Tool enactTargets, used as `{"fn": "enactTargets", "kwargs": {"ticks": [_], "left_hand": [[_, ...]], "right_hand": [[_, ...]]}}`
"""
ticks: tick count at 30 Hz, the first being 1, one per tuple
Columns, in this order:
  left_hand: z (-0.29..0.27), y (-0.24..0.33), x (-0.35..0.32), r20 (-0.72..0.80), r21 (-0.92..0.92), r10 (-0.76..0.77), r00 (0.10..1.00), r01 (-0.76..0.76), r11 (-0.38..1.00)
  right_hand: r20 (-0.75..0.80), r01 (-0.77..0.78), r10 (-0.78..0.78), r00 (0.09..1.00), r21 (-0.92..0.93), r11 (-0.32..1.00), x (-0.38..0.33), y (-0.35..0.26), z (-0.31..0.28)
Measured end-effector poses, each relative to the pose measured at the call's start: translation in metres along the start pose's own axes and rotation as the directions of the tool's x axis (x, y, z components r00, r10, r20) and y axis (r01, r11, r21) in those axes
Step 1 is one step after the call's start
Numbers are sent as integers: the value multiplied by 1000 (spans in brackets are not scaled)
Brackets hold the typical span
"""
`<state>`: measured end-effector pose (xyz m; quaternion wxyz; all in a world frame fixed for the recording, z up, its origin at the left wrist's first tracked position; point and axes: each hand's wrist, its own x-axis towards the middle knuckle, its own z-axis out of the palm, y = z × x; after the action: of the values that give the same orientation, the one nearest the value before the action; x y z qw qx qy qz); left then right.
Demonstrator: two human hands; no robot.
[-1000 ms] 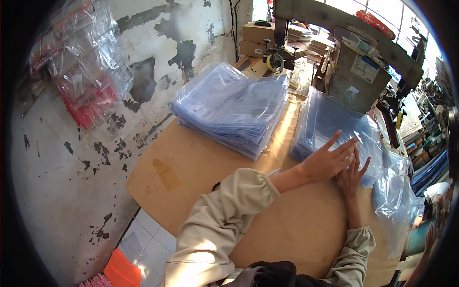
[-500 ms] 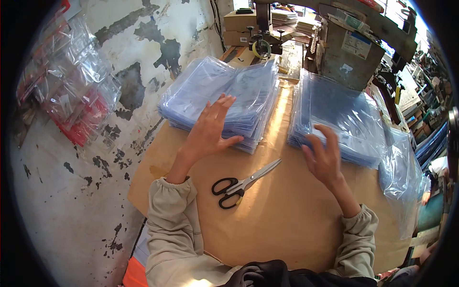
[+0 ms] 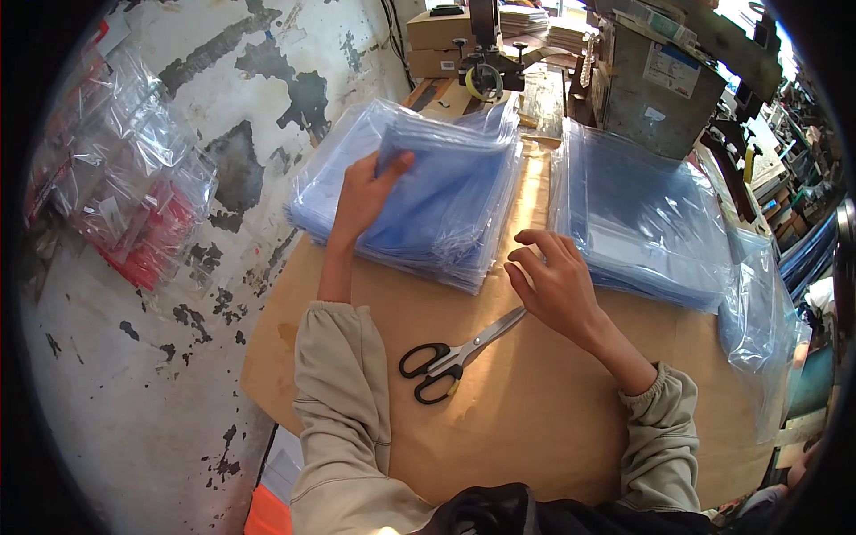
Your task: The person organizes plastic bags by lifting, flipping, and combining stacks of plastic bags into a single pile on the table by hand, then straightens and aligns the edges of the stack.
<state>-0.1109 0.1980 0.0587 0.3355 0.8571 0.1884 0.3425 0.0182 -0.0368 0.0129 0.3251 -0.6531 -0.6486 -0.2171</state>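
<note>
On the left of the brown-covered table (image 3: pixel 508 419) lies a thick stack of clear bluish plastic bags (image 3: pixel 446 214). My left hand (image 3: pixel 364 192) grips the left side of its upper bags, bending them up and over. The thumb shows on top; the other fingers are mostly hidden by the plastic. Between the two stacks hovers my right hand (image 3: pixel 560 283), its fingers apart, loosely bent and holding nothing. A second stack of clear plastic bags (image 3: pixel 637 214) lies to the right. Black-handled scissors (image 3: pixel 459 355) rest in front, blades toward my right hand.
A grey metal box (image 3: pixel 655 98) and a machine with a yellowish tape roll (image 3: pixel 484 82) stand at the far edge. Cardboard boxes (image 3: pixel 437 45) are behind. Loose clear plastic (image 3: pixel 758 312) hangs over the right edge. Clear and red packages (image 3: pixel 134 169) hang on the peeling left wall.
My left hand has closed on the left stack's upper bags and folded them up. My right hand has moved left, away from the right stack's front edge.
</note>
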Motion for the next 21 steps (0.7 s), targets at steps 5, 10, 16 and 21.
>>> {"fn": "enactTargets", "kwargs": {"ticks": [5,10,16,21], "left_hand": [[7,-13,8,-88,-344,-217,972,174,923],[6,-14,5,-59,-370,-273,960,233,899],[13,-4,-6,-68,-205,-122,990,106,973],[18,3,-13,18,-10,1,1000,-1,1000]], "right_hand": [[5,13,-13,1000,-32,999,-2,3,1],[4,8,-8,1000,-19,1000,-2,1,0],[6,12,-12,1000,5,1000,-2,0,-4],[7,-5,5,1000,18,1000,-4,0,-3]]}}
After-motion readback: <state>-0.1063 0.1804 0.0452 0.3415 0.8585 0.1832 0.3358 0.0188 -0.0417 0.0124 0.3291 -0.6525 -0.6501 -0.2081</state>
